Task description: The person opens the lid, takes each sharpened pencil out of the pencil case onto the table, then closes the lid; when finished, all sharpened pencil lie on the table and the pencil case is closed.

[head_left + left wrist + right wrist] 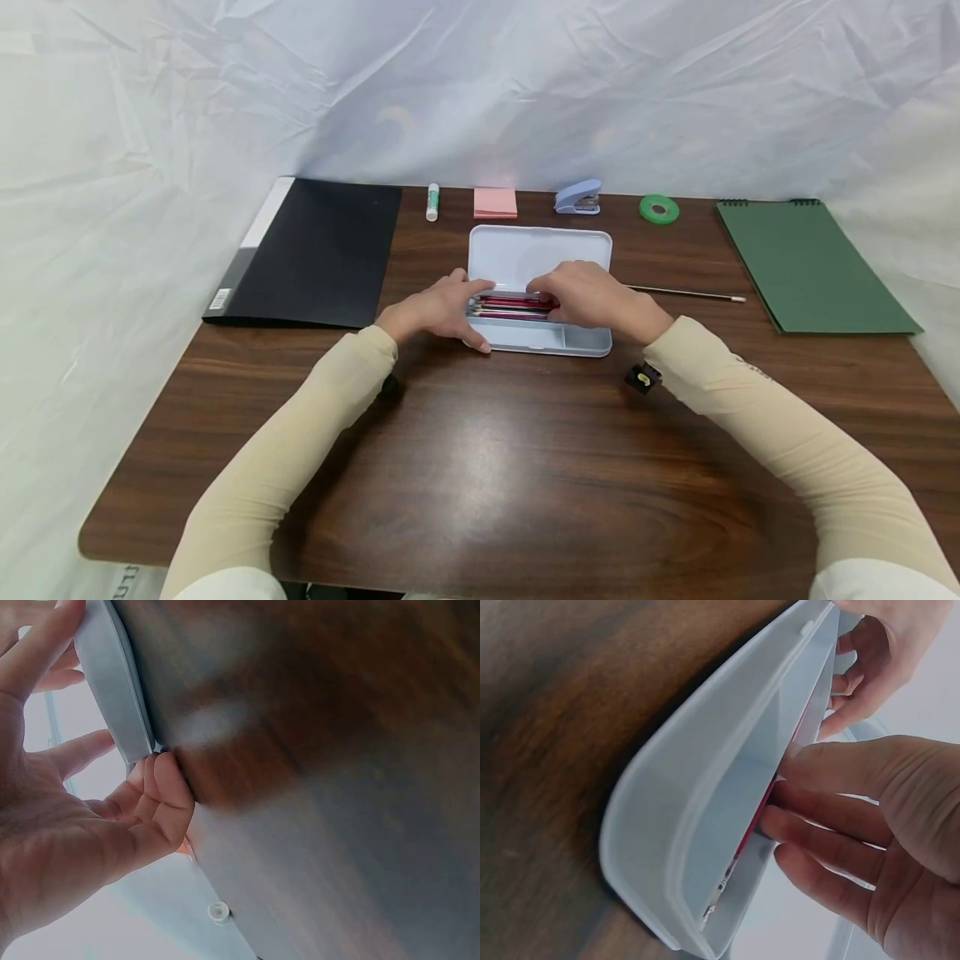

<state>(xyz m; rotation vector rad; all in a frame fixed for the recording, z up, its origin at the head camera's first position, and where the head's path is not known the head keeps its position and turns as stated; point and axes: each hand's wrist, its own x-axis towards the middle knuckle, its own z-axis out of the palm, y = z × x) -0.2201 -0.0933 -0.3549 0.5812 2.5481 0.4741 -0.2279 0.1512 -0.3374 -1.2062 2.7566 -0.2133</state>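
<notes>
The open pencil case (517,336) lies in the middle of the surface (480,467), nearer the far edge than the near one, with both hands on it. The left hand (446,307) grips its left end, thumb at the near left corner and other fingers spread toward the hinge side. The right hand (592,298) reaches over the right half, thumb and fingertips closed about a red pencil (751,823) inside; the hands are apart from each other.

The right hand hides the right ends of the pencils and part of the hinge line. A long loose pencil (686,292) with a white end runs out from behind that hand toward the right edge; its other end is hidden. A black folder (330,250) fills the far left corner. Along the far edge, left to right, stand or lie a glue stick (432,202), pink sticky notes (495,203), a pale blue stapler (577,198) and a green tape roll (647,208); a green spiral notebook (817,267) lies by the right edge.

The case's lid (525,250) is folded back toward the far edge. Several pencils lie side by side in its rear section; the front section splits into a long compartment and a shorter one at right.
</notes>
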